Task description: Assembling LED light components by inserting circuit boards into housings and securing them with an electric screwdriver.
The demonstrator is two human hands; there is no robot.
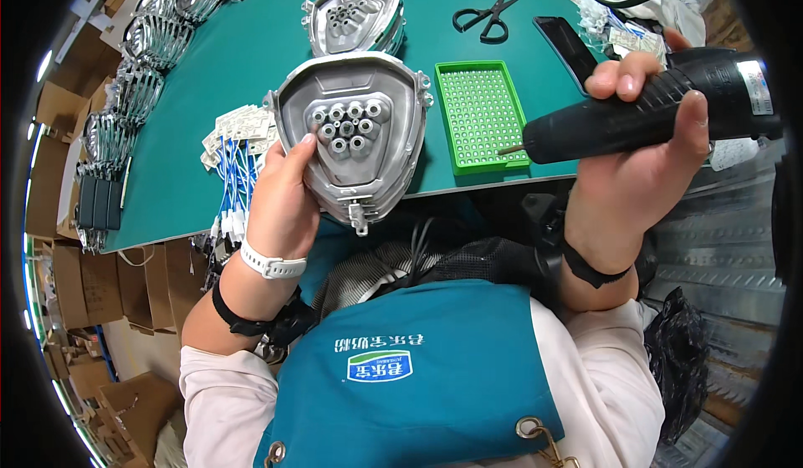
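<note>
the left hand [288,171] grips a grey metal housing [347,129] just to its right, most fingers hidden behind; the right hand [640,163] is wrapped round a black power screwdriver [602,125]. right of it, the tool's white label [755,87] is too small to read; the apron [452,334] below carries upside-down print.

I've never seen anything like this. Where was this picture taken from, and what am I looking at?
There's no robot here, just a person using two bare hands. The camera is a wide fisheye worn on the head, looking down, so straight edges bend near the rim. The left hand holds a grey metal housing. The right hand grips a black handheld tool, its thin tip showing in front of a green tray of small pieces. Also on the green table are black scissors, a phone and blue-and-white wires.
</note>
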